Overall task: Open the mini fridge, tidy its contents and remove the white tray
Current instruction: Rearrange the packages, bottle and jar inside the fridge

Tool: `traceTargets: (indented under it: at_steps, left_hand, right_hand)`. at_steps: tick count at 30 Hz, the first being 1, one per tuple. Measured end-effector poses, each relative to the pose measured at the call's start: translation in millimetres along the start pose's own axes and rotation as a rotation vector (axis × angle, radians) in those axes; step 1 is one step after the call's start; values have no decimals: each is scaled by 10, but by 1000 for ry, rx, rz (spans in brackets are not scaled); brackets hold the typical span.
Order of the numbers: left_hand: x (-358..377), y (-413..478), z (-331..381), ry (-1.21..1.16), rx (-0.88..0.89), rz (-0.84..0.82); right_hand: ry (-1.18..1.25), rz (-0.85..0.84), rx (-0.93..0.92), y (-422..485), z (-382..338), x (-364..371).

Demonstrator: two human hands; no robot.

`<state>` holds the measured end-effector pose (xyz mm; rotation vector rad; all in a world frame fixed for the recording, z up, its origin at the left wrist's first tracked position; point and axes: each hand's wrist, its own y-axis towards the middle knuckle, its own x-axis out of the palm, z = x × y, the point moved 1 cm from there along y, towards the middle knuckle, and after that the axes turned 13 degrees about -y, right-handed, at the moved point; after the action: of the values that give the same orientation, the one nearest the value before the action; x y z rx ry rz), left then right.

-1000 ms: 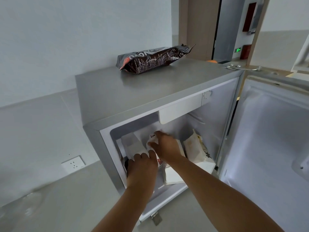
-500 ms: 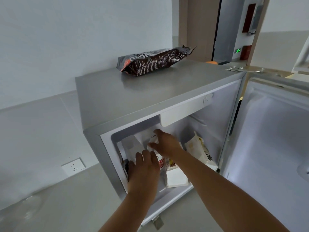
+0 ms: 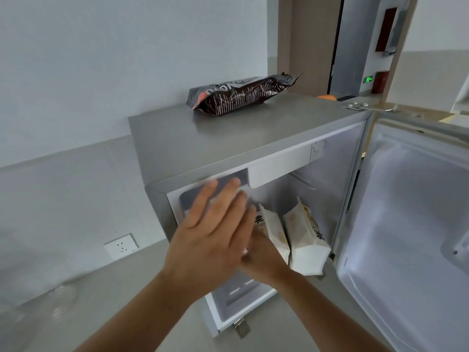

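The grey mini fridge stands with its door swung open to the right. My left hand is raised in front of the upper left of the opening, fingers spread and holding nothing, slightly blurred. My right hand reaches into the fridge underneath it, and its fingers are hidden behind the left hand. Two white milk cartons lean side by side at the right of the interior. I cannot make out a white tray; the left of the interior is covered by my hands.
A dark snack bag lies on the fridge top near the wall. A white flap hangs under the top edge. A wall socket sits low on the left. A metal hinge bracket juts out at the door's top corner.
My left hand has lifted off the left carton and risen in front of the opening with spread fingers. The right hand has dropped lower inside. A second carton now leans beside the right one.
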<state>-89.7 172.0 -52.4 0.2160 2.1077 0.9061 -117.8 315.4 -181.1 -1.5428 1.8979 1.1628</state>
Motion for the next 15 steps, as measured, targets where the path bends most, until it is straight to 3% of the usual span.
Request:
traceTargets:
  at_steps: [4, 9, 15]
  left_hand:
    - [-125, 59, -281, 81, -148, 70]
    - [-121, 90, -377, 176, -232, 95]
    - [-16, 88, -508, 382, -132, 235]
  right_hand:
    - [-243, -28, -21, 25, 0, 110]
    - [-317, -14, -21, 69, -44, 195]
    - [-320, 75, -66, 52, -119, 258]
